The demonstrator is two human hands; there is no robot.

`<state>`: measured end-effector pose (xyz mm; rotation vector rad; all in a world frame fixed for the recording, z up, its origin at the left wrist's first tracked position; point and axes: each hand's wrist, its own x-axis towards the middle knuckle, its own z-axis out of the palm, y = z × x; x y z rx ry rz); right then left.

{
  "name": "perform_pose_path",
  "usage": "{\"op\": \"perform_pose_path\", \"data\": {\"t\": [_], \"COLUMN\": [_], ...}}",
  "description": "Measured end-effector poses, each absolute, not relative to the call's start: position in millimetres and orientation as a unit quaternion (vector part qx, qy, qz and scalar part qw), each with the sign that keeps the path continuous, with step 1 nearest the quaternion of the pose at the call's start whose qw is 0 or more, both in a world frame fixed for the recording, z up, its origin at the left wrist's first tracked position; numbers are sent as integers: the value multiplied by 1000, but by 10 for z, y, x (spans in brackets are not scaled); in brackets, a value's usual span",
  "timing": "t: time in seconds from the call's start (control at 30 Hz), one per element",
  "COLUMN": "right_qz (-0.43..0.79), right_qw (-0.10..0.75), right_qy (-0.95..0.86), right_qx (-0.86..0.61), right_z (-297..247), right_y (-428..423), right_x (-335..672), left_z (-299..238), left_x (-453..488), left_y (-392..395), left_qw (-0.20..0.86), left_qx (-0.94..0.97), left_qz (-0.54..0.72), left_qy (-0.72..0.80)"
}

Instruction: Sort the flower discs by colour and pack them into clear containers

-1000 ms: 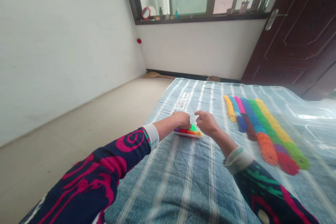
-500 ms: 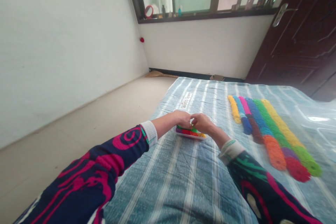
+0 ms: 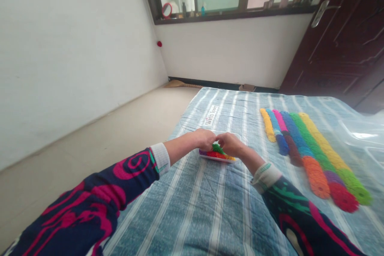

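Blue-grey cloth with white stripes is spreading across the middle of the view, and a dark red door is standing behind it at the right. Navy sleeves with pink swirls and pale cuffs are covering both arms. Six rows of coloured discs are lying side by side on the right of the cloth, with a clear plastic container sitting beyond them at the edge. A small white tray is resting near the cloth's left side, well apart from the rows. The left hand is bending over it with fingers curled down; the right hand is meeting it there, thumb and fingers drawn close together. Whether either is gripping anything, I cannot tell. Purple, red, green and yellow-orange pieces are filling the tray's near part, just below the fingers.
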<state>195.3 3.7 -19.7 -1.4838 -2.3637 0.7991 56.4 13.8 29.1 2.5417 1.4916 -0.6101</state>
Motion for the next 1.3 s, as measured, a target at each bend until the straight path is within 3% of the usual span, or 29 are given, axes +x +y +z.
{"op": "perform_pose_path", "data": {"t": [0.23,0.67,0.87,1.3], "right_qz": [260,269,263,194], "right_qw": [81,66,72,18], "right_qy": [-827,-801,-806,-835], "right_qx": [-491,-531,-525,-515], "right_z": [-185,-170,-175,-141], "right_y": [71,102,106,108], "right_x": [1975,1940,1930,1992], "left_z": [302,167,186,87], "left_x": [539,423,426,556], "left_y": [86,49,2,27], "left_qw": [41,157,186,153], "left_qx": [855,873,862,874], "left_qz": [-231,-83,-71,-80], "left_qy": [463,454,466,455]}}
